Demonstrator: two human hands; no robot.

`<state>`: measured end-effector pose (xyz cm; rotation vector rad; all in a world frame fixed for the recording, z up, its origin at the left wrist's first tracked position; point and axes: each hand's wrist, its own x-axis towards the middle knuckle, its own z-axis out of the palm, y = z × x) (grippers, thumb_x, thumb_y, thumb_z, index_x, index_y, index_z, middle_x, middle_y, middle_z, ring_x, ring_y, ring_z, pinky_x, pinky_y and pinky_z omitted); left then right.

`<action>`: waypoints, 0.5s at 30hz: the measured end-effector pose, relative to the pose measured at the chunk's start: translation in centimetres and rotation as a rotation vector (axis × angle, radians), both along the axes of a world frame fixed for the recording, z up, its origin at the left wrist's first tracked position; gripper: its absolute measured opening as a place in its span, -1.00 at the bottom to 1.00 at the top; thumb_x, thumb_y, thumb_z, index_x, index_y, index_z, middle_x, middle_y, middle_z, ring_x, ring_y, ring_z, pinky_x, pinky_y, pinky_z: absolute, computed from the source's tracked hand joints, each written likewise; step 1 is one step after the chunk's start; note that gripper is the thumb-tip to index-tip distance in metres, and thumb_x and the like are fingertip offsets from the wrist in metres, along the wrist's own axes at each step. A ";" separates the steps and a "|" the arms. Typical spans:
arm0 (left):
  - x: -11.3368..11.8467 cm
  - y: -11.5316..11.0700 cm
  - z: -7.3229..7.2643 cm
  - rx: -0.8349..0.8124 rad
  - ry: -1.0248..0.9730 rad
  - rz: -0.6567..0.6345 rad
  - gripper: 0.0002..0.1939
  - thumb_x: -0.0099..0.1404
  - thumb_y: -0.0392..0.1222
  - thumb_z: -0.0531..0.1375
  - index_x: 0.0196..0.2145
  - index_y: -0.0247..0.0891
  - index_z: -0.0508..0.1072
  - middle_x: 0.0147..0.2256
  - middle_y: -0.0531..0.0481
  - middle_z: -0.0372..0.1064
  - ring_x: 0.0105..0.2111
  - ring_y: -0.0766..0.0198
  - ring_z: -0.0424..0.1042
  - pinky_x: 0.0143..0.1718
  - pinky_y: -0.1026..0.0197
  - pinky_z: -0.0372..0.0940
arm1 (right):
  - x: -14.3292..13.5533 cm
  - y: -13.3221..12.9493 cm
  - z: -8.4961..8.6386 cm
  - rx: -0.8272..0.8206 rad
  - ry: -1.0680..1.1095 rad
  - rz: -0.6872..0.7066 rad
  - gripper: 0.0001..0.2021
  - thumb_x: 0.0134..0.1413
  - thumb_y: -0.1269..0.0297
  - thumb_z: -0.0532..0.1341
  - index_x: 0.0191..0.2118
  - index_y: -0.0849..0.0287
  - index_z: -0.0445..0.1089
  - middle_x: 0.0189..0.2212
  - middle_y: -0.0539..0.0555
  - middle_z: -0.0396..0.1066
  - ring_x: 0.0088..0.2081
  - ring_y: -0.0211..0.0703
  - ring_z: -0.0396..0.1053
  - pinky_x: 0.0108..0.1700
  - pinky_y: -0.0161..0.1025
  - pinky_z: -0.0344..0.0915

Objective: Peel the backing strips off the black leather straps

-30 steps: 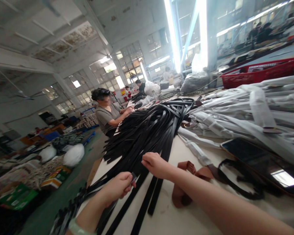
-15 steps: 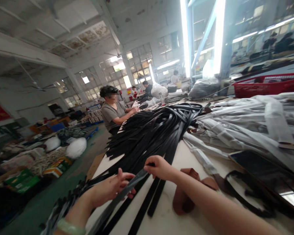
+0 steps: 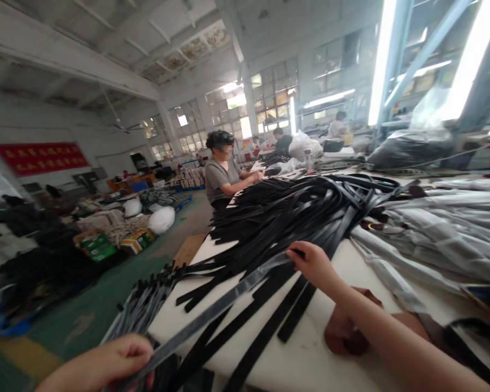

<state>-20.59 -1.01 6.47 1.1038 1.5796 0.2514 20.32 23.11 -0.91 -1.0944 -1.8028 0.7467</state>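
A long dark strap in a translucent sleeve (image 3: 224, 298) runs diagonally above the front of the white table. Its upper end is pinched in my right hand (image 3: 308, 261), fingers closed. Lower left, my left hand (image 3: 126, 356) is closed around the strap near the table's corner. Under and behind it, loose black straps (image 3: 269, 305) lie on the table, and a large pile of black straps (image 3: 294, 204) spreads further back. A brown piece (image 3: 345, 321) lies beneath my right forearm.
White-wrapped straps (image 3: 441, 228) cover the table's right side. More straps (image 3: 147, 305) stand at the left table edge. Across the table, a person in a grey shirt (image 3: 224, 177) has hands on the work. Boxes and bundles lie on the floor at left.
My left hand has moved down and left along the strap and closed on it; the strap is now stretched between both hands. The camera view has turned left.
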 end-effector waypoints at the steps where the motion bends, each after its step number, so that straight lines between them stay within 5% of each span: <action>1: -0.5 -0.6 0.7 0.012 0.037 0.046 -0.58 0.13 0.29 0.19 -0.39 -0.13 0.50 -0.64 0.13 0.29 -0.69 0.41 0.14 -0.61 0.31 0.07 | 0.4 0.3 0.0 0.004 -0.009 -0.057 -0.76 0.06 0.09 0.11 -0.36 0.16 0.38 -0.47 0.08 0.43 -0.54 -0.12 0.42 -0.43 -0.21 0.30; 4: -2.3 -1.5 2.5 0.114 0.210 0.084 -0.50 0.09 0.31 0.20 -0.43 -0.24 0.45 -0.63 0.11 0.26 -0.65 0.36 0.18 -0.59 0.30 0.13 | 1.5 1.1 -0.3 -0.009 -0.035 -0.189 -0.71 0.02 0.05 0.10 -0.35 0.17 0.39 -0.55 0.09 0.43 -0.57 -0.04 0.42 -0.42 -0.15 0.28; 9: -2.9 0.1 3.3 0.388 0.478 0.148 -0.52 0.10 0.21 0.20 -0.30 -0.31 0.51 -0.30 -0.14 0.50 -0.24 0.01 0.44 -0.17 0.10 0.30 | 1.6 1.6 -1.5 0.030 -0.106 -0.212 -0.71 -0.04 0.01 0.12 -0.41 0.13 0.40 -0.60 0.09 0.42 -0.54 0.03 0.42 -0.37 -0.11 0.27; 12: 1.1 3.1 2.0 0.576 0.637 0.201 -0.54 0.25 0.06 0.05 -0.11 -0.35 0.45 -0.08 -0.28 0.43 -0.03 -0.06 0.36 0.05 0.00 0.18 | 1.0 1.3 -2.1 0.171 -0.140 -0.174 -0.70 0.00 0.00 0.12 -0.41 0.12 0.40 -0.50 0.11 0.46 -0.48 0.00 0.43 -0.34 -0.12 0.29; 15: 7.5 6.5 -0.1 0.753 0.644 0.066 -0.52 0.27 0.00 0.08 0.08 -0.28 0.34 0.13 -0.18 0.29 0.14 0.13 0.23 0.18 0.17 0.05 | 0.9 0.3 -1.6 0.268 -0.042 -0.142 -0.70 0.07 0.00 0.13 -0.33 0.14 0.41 -0.44 0.09 0.46 -0.48 -0.05 0.43 -0.35 -0.17 0.33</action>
